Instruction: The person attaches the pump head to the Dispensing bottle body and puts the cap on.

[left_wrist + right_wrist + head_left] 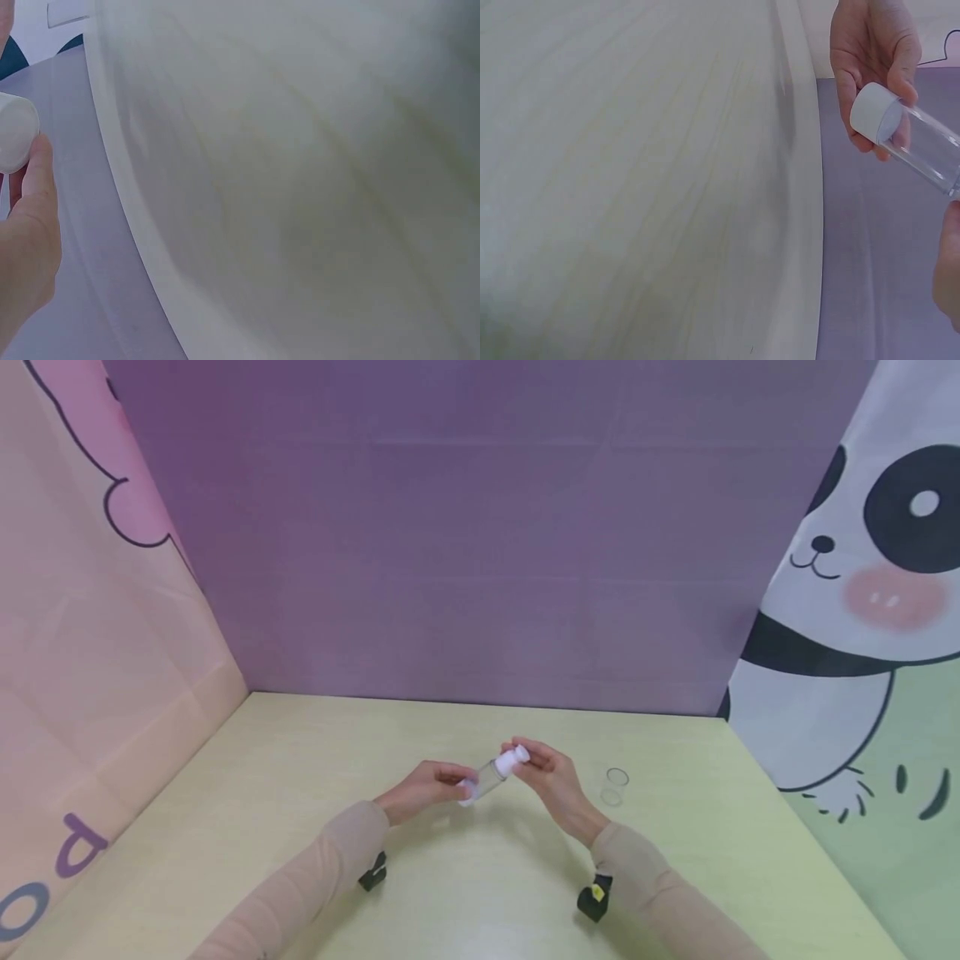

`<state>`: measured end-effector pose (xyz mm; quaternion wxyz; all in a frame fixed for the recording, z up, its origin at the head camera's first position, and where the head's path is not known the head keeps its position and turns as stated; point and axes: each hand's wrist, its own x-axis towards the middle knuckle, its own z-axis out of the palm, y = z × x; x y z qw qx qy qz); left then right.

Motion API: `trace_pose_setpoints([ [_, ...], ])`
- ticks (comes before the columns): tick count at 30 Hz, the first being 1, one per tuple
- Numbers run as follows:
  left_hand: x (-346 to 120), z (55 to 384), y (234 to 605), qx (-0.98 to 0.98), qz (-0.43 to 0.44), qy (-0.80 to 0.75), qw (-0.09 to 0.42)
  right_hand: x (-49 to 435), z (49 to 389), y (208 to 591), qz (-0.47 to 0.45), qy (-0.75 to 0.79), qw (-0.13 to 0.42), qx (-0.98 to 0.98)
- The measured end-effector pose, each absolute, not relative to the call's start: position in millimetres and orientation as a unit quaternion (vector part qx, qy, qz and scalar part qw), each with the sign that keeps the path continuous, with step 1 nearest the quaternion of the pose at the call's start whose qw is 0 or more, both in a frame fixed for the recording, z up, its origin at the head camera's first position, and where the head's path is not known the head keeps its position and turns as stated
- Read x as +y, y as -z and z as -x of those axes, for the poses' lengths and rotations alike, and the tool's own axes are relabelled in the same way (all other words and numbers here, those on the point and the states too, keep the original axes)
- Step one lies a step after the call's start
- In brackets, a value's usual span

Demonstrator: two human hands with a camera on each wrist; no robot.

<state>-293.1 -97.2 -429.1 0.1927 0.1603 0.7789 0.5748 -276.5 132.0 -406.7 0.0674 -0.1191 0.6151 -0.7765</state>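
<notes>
A clear cylindrical bottle [489, 779] with a white base and a white top is held up over the table, tilted with its top to the upper right. My left hand [431, 788] grips the white base [872, 114] between thumb and fingers, and the round underside [18, 135] faces the left wrist view. At the other end, my right hand [553, 778] pinches the narrower white top [513, 760]. In the right wrist view that top is cut off by the frame edge, with part of the right hand [949, 266] below it.
A clear open-ended cylinder, like a cap [614, 787], stands on the pale wood table [480, 893] to the right of my right hand. A purple backdrop [480, 543] rises behind the table, with printed cloth walls [825, 710] at the sides.
</notes>
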Motion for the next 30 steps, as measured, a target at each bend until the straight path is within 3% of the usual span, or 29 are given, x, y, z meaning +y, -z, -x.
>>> trace_pose_setpoints([
  [30, -91, 280, 424, 0.783, -0.156, -0.572, 0.188, 136, 273, 409, 0.049, 0.728, 0.027, 0.683],
])
